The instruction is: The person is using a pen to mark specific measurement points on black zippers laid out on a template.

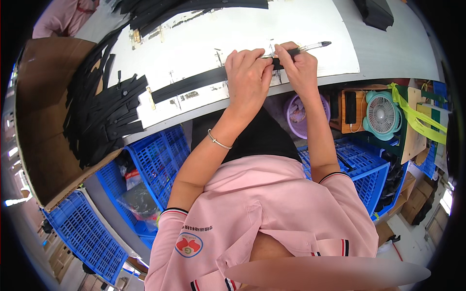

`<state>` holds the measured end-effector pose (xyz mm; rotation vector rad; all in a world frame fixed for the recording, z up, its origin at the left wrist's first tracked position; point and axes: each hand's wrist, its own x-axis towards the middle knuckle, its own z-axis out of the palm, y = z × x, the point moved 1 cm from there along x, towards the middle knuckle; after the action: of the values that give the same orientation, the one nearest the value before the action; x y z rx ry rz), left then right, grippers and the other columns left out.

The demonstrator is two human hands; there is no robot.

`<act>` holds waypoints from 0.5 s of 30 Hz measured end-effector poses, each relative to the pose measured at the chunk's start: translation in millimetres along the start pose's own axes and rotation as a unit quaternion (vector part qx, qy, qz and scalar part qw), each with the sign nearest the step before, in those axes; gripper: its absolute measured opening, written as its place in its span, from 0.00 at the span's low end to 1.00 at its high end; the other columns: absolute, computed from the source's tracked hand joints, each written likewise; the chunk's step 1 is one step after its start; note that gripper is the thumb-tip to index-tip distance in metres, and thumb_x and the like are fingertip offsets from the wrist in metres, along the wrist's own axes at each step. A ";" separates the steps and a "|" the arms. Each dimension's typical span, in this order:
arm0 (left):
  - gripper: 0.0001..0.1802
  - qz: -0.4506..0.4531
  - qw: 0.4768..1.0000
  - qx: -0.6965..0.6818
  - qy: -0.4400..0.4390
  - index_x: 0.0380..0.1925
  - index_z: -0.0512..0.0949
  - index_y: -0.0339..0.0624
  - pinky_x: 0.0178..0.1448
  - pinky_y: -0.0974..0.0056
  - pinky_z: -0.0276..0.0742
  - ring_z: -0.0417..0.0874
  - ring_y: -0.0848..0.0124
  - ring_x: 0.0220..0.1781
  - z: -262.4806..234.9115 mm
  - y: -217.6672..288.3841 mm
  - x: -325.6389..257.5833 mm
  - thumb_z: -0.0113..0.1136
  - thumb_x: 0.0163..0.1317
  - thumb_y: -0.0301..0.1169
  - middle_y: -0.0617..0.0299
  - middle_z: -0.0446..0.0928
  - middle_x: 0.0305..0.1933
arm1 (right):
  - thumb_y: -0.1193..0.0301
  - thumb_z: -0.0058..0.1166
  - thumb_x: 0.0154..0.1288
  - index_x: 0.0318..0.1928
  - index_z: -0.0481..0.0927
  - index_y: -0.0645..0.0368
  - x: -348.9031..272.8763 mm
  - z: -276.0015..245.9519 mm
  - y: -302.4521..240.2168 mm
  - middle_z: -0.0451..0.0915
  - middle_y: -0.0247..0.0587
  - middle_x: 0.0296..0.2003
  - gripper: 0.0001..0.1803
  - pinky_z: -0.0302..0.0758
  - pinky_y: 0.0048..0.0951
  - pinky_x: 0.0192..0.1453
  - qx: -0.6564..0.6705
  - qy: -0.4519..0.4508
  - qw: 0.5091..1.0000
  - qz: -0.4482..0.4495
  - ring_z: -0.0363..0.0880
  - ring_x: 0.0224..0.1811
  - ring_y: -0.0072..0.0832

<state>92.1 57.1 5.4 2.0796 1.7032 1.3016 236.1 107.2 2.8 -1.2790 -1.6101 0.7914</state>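
A long black fabric strip [194, 82] lies across a white board [315, 65] with dark marks on it. My left hand [248, 77] is closed over the right part of the strip, its thumb and fingers bent down onto it. In my right hand [300, 68] is a pen [310, 47] with a clear barrel and a dark end that points right. That hand's thumb and fingertips rest at the strip's right end, close to my left thumb. My fingers hide the pen's other end.
A heap of black strips [109, 106] spills from a cardboard box [41, 111] at left. More black strips [194, 6] lie at the far edge, and a black bundle [374, 14] at far right. Below the table are blue crates [160, 155], a purple basket [290, 119] and a teal fan [382, 115].
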 end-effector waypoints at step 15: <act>0.07 0.000 1.000 0.003 0.010 0.36 0.88 0.43 0.71 0.48 0.65 0.81 0.61 0.55 1.2 -0.9 -0.7 0.73 0.57 0.27 0.62 0.85 0.49 | 0.70 0.63 0.67 0.25 0.82 0.65 -2.3 -3.8 10.8 0.77 0.40 0.16 0.14 0.63 0.30 0.22 -0.003 -0.031 0.997 -0.071 0.69 0.15 0.24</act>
<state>92.3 57.2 3.8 2.0769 1.7180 1.3225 243.8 107.6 -5.9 -1.1394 -1.7326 0.7443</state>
